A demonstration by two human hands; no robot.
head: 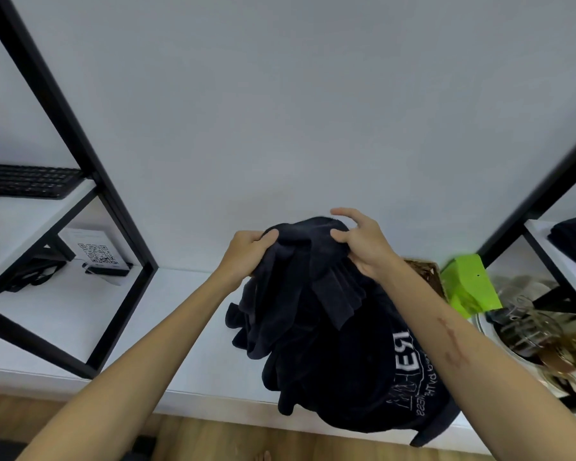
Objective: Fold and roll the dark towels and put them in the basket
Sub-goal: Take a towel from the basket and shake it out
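- head view: the wicker basket (424,274) is mostly hidden behind the right forearm and the dark towel (300,294); its contents cannot be made out.
- the left hand (246,252) grips the towel's bunched top; the right hand (363,242) pinches it with the thumb, other fingers lifted.
- the towel hangs over the white shelf (80,314), near its front edge, between black frame bars (64,104).

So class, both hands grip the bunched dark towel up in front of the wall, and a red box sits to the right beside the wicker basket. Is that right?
Not quite. The head view shows the box is bright green, not red. The rest holds: the left hand and right hand both grip the bunched dark towel in front of the wall, and the box sits right of the wicker basket.
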